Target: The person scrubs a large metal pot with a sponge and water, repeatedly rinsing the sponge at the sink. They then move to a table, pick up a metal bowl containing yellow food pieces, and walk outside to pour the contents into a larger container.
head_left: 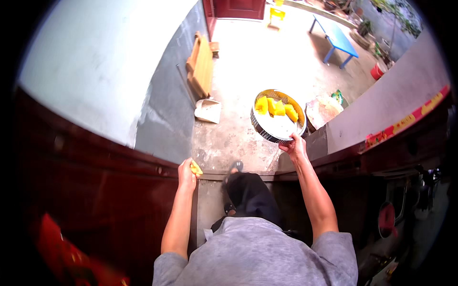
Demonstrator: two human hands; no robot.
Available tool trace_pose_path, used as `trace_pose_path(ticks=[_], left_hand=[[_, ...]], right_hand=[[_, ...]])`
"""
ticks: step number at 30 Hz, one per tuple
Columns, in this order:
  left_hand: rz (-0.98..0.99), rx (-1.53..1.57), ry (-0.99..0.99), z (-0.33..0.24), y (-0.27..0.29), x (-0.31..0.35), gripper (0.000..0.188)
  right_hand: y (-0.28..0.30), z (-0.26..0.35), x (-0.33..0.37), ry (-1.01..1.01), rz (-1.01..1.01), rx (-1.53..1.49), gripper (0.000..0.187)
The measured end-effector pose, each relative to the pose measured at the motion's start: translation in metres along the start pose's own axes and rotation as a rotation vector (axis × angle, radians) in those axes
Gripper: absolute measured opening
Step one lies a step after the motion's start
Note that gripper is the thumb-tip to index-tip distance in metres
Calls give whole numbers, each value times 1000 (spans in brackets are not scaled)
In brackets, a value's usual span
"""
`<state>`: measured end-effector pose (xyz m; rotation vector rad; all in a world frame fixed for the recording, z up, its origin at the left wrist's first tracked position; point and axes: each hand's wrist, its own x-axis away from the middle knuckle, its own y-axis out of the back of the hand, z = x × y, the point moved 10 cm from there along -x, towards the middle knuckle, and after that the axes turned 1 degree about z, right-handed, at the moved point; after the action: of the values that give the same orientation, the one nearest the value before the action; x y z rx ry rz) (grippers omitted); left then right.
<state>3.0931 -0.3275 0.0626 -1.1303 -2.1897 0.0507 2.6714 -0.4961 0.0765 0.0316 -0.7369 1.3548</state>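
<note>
My right hand (295, 147) has its grip pinched on the near rim of a round perforated metal basket (267, 131), held out in front of me above the concrete floor (248, 66). Yellow pieces of food (275, 107) lie along the basket's far side, beyond my fingers. My left hand (186, 174) is closed around one more yellow piece (196, 168), which sticks out to the right of that grip, just beside a dark red door (95, 190). A wooden board (201, 66) leans against the wall, well beyond my left hand.

A blue table (337, 37) stands beyond leaning wooden boards (201, 66) outside.
</note>
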Motion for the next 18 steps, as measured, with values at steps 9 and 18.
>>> trace_pose_path(ticks=[9,18], left_hand=[[71,-100,37,-76,-137,-241,17],[164,-348,83,-114,-313,-439,13]], right_hand=[[-18,57,-197,113,-193,-89,35],[12,152,-309,121,-442,-139,35]])
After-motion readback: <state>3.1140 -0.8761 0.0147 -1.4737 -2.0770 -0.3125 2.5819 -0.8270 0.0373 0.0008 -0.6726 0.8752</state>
